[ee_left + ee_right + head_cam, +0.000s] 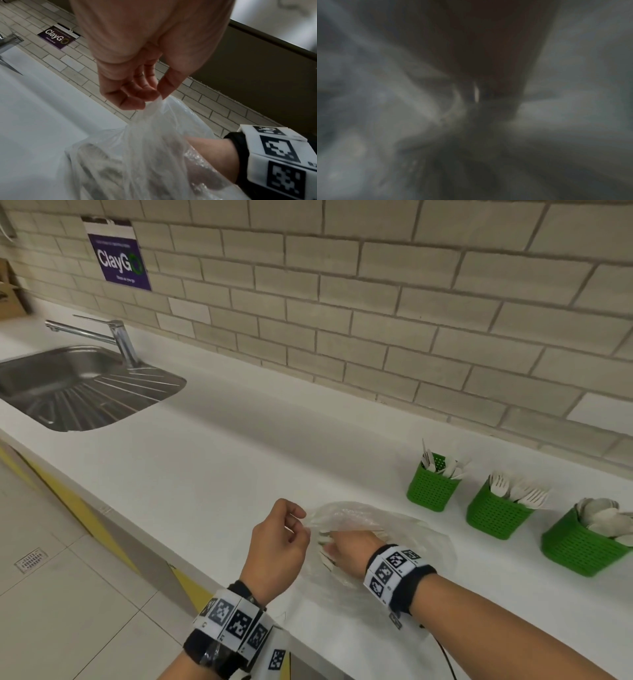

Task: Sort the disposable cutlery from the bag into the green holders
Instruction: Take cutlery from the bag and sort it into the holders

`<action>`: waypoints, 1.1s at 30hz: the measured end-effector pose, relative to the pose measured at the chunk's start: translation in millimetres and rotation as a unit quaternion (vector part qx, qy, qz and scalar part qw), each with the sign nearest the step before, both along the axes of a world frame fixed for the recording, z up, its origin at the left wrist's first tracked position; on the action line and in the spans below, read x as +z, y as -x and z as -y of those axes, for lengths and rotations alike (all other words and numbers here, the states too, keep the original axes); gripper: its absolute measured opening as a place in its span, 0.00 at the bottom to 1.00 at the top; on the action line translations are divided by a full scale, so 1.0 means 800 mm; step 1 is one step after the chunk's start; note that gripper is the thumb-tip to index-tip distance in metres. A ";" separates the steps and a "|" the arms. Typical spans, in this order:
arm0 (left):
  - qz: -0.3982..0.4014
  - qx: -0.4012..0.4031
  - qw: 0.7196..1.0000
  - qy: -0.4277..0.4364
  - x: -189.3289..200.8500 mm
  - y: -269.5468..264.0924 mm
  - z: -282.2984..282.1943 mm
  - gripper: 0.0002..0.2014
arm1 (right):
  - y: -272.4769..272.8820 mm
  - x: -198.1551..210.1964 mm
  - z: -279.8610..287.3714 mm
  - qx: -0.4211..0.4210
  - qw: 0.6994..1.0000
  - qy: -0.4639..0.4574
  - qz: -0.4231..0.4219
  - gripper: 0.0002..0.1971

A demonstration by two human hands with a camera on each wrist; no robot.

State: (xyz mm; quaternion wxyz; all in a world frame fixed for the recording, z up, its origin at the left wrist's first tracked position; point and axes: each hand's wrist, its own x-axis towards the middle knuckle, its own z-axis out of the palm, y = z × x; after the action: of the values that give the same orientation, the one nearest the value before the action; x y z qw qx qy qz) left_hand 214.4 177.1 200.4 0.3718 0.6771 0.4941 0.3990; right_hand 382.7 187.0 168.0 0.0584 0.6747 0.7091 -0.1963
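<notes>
From the head camera, a clear plastic bag (380, 542) lies crumpled on the white counter (212, 467). The left hand (279, 546) pinches the bag's rim at its left edge, lifting it open. The right hand (349, 546) is pushed inside the bag up to the wrist band, its fingers veiled by plastic among pale cutlery (323, 537) that is hard to sort by type. Three green holders stand to the right, apart from the bag: the nearest-to-wall holder (432, 487), a middle holder (496, 510) showing forks, and a third holder (579, 546) with spoons, partly cut off at the frame edge.

In the left wrist view, thumb and fingertips (135, 102) press together on a gathered fold of the bag (154, 142), with the right forearm entering below.

The right wrist view is dark and smeared; a pale sliver may be cutlery, and I cannot tell whether this hand grips anything.
</notes>
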 end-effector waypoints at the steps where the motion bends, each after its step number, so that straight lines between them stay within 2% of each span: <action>1: -0.004 -0.003 1.000 -0.001 0.000 -0.001 -0.002 0.10 | 0.006 -0.006 0.000 0.003 1.000 0.011 0.012 0.23; 3: -0.019 -0.010 1.000 0.003 -0.002 -0.002 -0.005 0.10 | 0.018 -0.015 0.001 0.019 0.997 0.006 0.071 0.30; 6: -0.033 -0.013 0.999 0.005 -0.003 -0.004 -0.010 0.10 | 0.032 -0.024 0.003 0.023 0.990 -0.021 0.139 0.27; 12: -0.042 -0.003 0.999 -0.016 0.001 -0.002 -0.017 0.10 | 0.030 -0.027 0.008 -0.020 0.993 -0.036 0.107 0.21; 18: -0.046 -0.001 0.998 -0.034 0.003 -0.011 -0.017 0.09 | 0.021 0.002 0.002 -0.009 0.998 0.015 0.062 0.14; 23: -0.047 0.010 0.998 -0.034 0.005 -0.009 -0.024 0.10 | -0.017 0.031 0.012 0.006 0.999 0.027 0.021 0.12; 28: -0.040 -0.006 0.999 -0.034 0.004 -0.023 -0.016 0.10 | -0.029 0.040 0.029 -0.004 0.998 -0.012 0.063 0.20; 33: -0.045 -0.030 0.997 -0.047 0.004 -0.036 -0.004 0.10 | -0.038 0.047 0.036 0.012 0.997 -0.006 0.074 0.22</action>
State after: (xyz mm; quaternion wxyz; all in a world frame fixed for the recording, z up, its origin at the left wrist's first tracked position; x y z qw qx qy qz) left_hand 242.9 180.7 203.9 0.3288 0.7257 0.4704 0.3796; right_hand 413.3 158.4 205.3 0.1095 0.6795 0.7117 -0.1409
